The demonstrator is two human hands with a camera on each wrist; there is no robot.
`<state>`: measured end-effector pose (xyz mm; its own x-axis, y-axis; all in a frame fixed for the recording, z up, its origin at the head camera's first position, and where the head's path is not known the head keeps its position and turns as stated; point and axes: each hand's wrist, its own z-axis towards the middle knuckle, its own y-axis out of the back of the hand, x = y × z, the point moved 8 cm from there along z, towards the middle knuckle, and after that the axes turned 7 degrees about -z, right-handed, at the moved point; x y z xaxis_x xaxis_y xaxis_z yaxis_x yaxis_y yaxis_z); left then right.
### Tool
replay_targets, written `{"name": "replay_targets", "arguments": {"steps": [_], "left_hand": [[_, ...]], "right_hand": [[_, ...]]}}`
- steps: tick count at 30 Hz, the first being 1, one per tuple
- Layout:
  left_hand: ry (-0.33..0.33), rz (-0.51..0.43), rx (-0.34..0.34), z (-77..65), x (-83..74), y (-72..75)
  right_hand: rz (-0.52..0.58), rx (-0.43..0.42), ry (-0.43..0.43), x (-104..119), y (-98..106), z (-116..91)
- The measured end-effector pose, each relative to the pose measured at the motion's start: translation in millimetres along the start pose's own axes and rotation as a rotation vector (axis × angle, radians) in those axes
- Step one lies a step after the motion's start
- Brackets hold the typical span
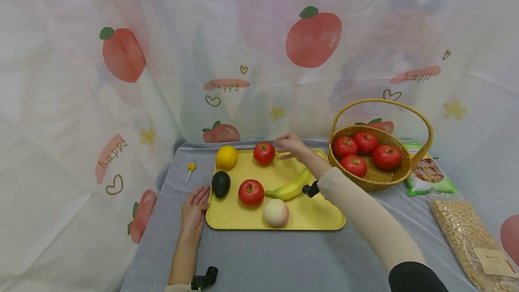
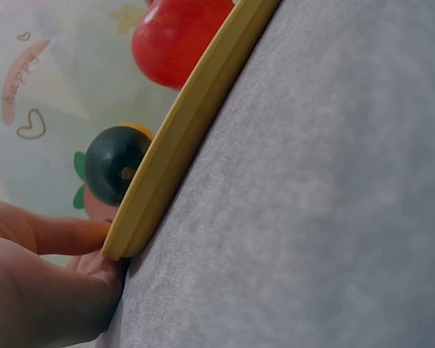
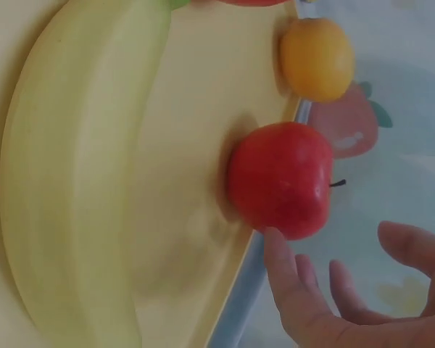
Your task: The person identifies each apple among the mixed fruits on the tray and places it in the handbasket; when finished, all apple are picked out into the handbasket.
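At the back edge of the yellow tray [image 1: 312, 217], my right hand [image 1: 293, 146] hovers beside a red apple [image 1: 264, 154]. In the right wrist view a fingertip touches or nearly touches that apple [image 3: 283, 177]; thumb and fingers are spread apart. My left hand [image 1: 195, 211] lies along the tray's left side, fingers extended, with a digit against the rim [image 2: 123, 243]. On the tray are also a yellow lemon-like fruit [image 1: 226, 157], a dark green avocado [image 1: 220, 184], a second red apple [image 1: 251, 193], a banana [image 1: 289, 187] and a pale peach [image 1: 276, 213].
A wicker basket [image 1: 375, 184] with several red apples [image 1: 387, 157] stands right of the tray. Behind it lies a green-and-white packet [image 1: 431, 177], and a clear bag of grains [image 1: 466, 238] rests at the right. A yellow lollipop [image 1: 191, 167] lies left of the tray.
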<state>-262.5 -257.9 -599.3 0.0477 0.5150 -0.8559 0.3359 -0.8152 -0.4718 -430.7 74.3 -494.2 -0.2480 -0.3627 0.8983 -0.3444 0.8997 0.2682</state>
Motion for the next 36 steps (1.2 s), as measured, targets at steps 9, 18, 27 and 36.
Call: {"name": "replay_targets", "arguments": {"steps": [9,18,27,36], "left_hand": [[-0.023,-0.009,0.009,-0.9,-3.1,-0.8],[-0.015,-0.007,0.014,1.3,-2.4,-0.2],[-0.016,-0.012,0.018,-0.8,-0.6,-2.0],[-0.021,0.001,0.007,0.4,-1.0,-0.9]], "right_hand": [[0.016,-0.092,-0.011,-6.5,-10.2,14.6],[0.055,-0.16,-0.012,-16.0,-24.6,28.0],[0.039,-0.167,-0.035,-19.9,-36.8,31.4],[0.037,-0.17,-0.036,-22.7,-37.3,31.8]]}}
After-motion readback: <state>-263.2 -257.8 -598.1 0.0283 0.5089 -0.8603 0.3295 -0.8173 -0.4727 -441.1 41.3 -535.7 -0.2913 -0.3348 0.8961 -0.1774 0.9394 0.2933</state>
